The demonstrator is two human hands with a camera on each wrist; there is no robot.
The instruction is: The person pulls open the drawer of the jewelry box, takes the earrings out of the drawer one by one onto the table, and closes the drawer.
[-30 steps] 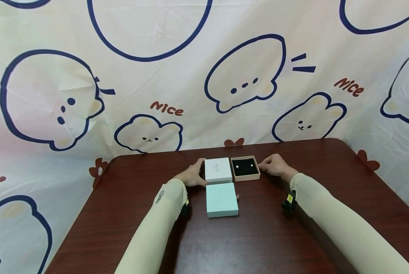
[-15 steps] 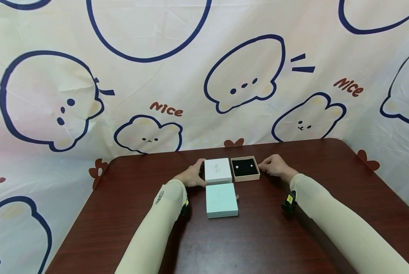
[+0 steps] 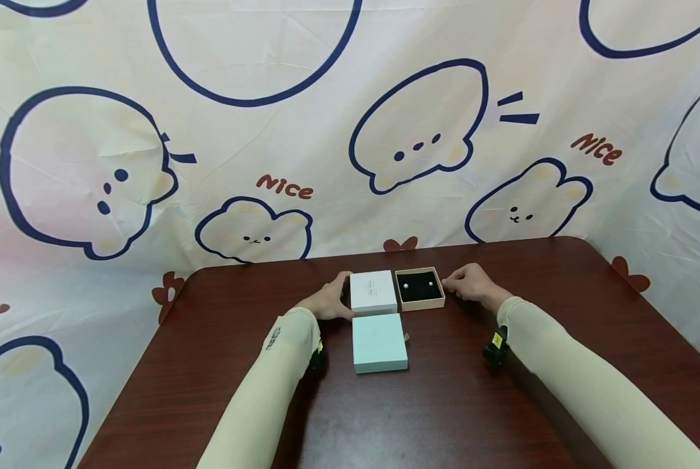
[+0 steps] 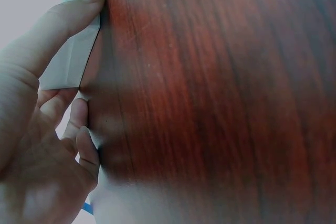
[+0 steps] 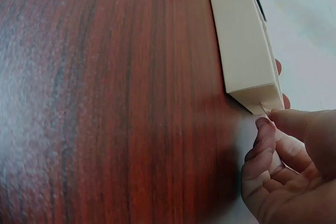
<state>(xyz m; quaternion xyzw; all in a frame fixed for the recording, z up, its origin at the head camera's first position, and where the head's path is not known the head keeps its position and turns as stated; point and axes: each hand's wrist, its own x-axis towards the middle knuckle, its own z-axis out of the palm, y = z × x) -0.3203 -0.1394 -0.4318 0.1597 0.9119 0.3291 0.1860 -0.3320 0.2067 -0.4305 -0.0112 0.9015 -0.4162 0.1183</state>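
Note:
Left hand (image 3: 328, 301) grips the white lidded box (image 3: 374, 292) from its left, thumb at the near side and fingers at the far side; the left wrist view shows the thumb along the box wall (image 4: 70, 62). To the right lies a beige box (image 3: 420, 306) with a black insert (image 3: 418, 286) bearing two small white beads. At its right side the right hand (image 3: 471, 285) pinches a thin pale tab (image 5: 264, 109) between thumb and index finger; the tab comes out of the beige box's end wall (image 5: 253, 98). A mint box (image 3: 380, 343) lies just in front of the white box.
The dark reddish-brown table (image 3: 385, 423) runs up to a cartoon-printed cloth (image 3: 338, 221) at the back and sides. A small pale tab (image 3: 407, 337) sticks out from the mint box's right side. Both sleeved forearms reach across the table from the near edge.

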